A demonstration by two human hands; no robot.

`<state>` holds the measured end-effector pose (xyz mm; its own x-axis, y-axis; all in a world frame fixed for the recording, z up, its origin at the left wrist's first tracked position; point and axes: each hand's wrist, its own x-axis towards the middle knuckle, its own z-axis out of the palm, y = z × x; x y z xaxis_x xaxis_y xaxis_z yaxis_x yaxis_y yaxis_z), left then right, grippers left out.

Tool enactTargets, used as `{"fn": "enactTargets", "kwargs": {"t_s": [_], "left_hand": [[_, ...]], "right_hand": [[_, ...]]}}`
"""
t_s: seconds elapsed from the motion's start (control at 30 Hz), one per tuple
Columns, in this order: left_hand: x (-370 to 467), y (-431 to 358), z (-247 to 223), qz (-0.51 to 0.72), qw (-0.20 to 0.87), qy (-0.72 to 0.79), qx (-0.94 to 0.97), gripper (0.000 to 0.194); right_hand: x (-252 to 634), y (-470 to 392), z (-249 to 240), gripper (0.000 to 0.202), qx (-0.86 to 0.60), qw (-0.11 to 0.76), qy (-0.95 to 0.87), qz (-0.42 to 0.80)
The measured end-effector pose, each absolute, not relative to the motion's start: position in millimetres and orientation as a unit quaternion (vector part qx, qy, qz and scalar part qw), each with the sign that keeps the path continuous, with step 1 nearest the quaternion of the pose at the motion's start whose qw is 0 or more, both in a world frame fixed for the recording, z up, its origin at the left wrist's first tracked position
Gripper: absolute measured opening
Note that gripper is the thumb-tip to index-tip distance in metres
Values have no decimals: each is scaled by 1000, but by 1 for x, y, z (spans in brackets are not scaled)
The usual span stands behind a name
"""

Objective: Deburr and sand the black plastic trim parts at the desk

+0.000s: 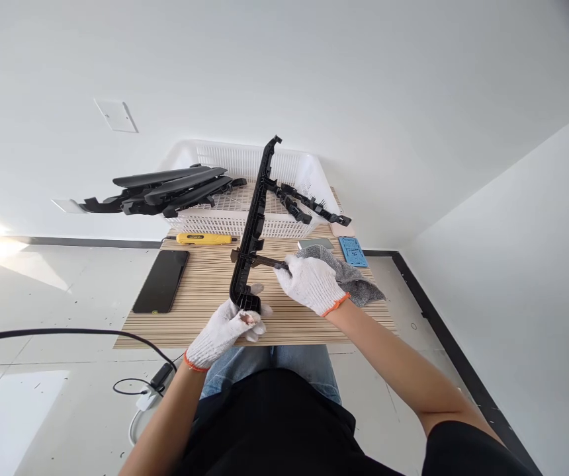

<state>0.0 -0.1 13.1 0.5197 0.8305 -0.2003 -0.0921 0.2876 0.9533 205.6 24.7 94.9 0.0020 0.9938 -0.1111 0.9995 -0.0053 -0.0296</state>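
Note:
A long black plastic part (253, 225) stands up over the table, its curved lower end in my left hand (229, 329). That hand wears a white knit glove with an orange cuff, its fingers round the part's base. My right hand (309, 281), gloved the same way, is closed on a thin dark tool (267, 262) that reaches left to the part's lower section. The tool's tip lies against the part; its exact shape is hard to make out. A grey cloth (351, 277) lies just beyond and beside my right hand.
A white basket (279, 228) at the back holds long black parts (180, 188) on its left and more (314, 203) on its right. A phone (161, 281), a yellow tool (204, 238) and a blue item (352, 252) lie on the striped table (205, 264). A black cable (90, 331) runs at left.

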Motion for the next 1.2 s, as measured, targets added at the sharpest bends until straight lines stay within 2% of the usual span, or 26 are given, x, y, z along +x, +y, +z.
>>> {"fn": "enactTargets", "kwargs": {"t_s": [0.13, 0.23, 0.53, 0.8, 1.03, 1.2], "left_hand": [[2, 1, 15, 331, 700, 371, 513, 74], [2, 1, 13, 324, 691, 378, 523, 62], [2, 4, 8, 308, 658, 411, 550, 62], [4, 6, 1, 303, 637, 427, 565, 55], [4, 7, -1, 309, 637, 429, 561, 56], [4, 6, 2, 305, 639, 426, 563, 55]], "right_hand": [[205, 27, 96, 40, 711, 24, 702, -46], [205, 27, 93, 47, 704, 8, 709, -38], [203, 17, 84, 51, 695, 5, 718, -35], [203, 18, 84, 36, 682, 29, 729, -40], [204, 20, 82, 42, 680, 25, 732, -42], [203, 19, 81, 61, 693, 15, 718, -66]]}}
